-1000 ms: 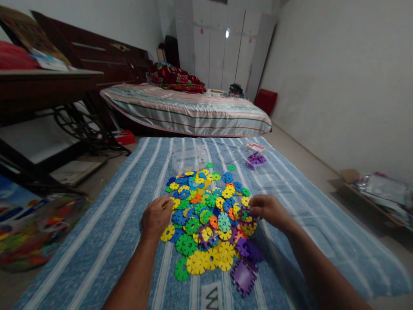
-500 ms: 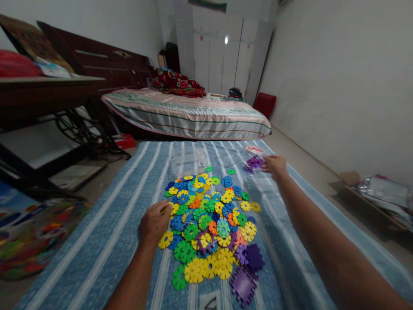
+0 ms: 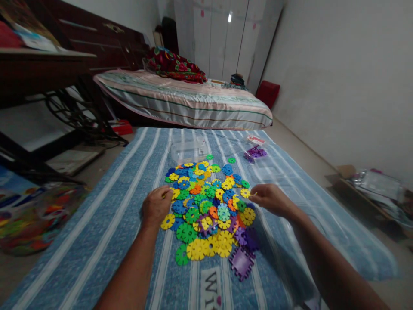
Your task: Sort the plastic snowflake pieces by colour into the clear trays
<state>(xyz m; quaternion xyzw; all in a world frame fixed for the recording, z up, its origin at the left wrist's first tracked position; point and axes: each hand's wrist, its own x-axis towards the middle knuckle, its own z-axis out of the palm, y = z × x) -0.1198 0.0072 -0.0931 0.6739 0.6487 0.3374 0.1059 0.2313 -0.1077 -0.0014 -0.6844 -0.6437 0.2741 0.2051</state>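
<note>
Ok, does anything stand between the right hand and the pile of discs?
Nothing visible does: the right hand is at the right edge of the pile of discs, beside a yellow disc, with a bit of yellow showing at the fingertips.

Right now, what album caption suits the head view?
Left hand and right hand flank notched discs on striped blue cloth.

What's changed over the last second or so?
The right hand let go of the purple square it held, reached forward to the purple heap, then came back to the right edge of the pile; it now appears to hold a yellow piece. The left hand stayed at the pile's left edge.
</note>
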